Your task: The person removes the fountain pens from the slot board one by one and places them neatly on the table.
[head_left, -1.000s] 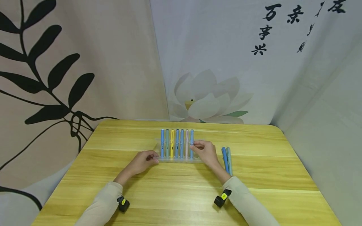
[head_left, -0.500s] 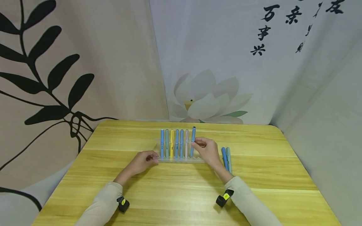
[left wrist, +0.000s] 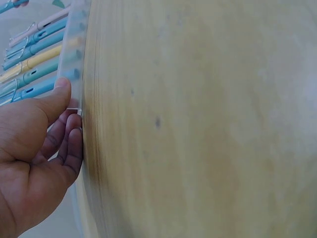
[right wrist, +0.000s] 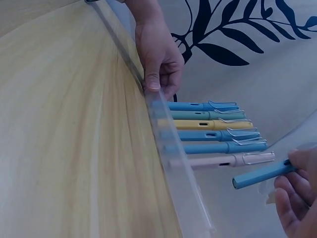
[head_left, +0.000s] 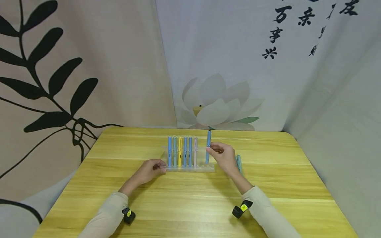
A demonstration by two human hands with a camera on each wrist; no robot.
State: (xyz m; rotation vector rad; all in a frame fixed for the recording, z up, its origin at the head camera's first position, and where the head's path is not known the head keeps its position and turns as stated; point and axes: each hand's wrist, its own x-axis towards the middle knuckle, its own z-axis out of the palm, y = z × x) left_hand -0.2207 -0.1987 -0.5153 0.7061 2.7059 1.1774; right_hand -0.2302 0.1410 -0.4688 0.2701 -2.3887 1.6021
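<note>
The blue pen (head_left: pixel 208 147) stood upright in the air, pinched between thumb and fingers of the right hand (head_left: pixel 224 156), its lower tip just above the right end of the clear pen rack (head_left: pixel 190 168) and clear of the slots. In the right wrist view the same blue pen (right wrist: pixel 262 174) showed free of the rack (right wrist: pixel 183 188), with the curled fingers (right wrist: pixel 292 201) closed round its upper part at the frame's edge.

Six pens stayed in the rack, side by side and upright: a blue one (head_left: pixel 169 155) at the left end, a teal one (head_left: pixel 174 155), a yellow one (head_left: pixel 180 156), two more blue ones (head_left: pixel 187 155), then a pale pink one (head_left: pixel 195 156) nearest the lifted pen. The slots right of the pink pen stood unfilled.

The left hand (head_left: pixel 148 172) lay on the wooden table (head_left: pixel 190 205) at the rack's left end; the left wrist view showed its thumb (left wrist: pixel 55 101) pressed on the rack's edge and the fingers (left wrist: pixel 69 144) loosely bent against it, gripping nothing else.

Just right of the right hand, a teal pen (head_left: pixel 239 163) lay flat on the table, partly hidden behind the wrist. Cream sleeves covered both forearms, each with a black wrist camera (head_left: pixel 241 209). Behind the table hung printed cloth: black leaves to the left, a white lotus (head_left: pixel 217 105) in the middle, black calligraphy at upper right
</note>
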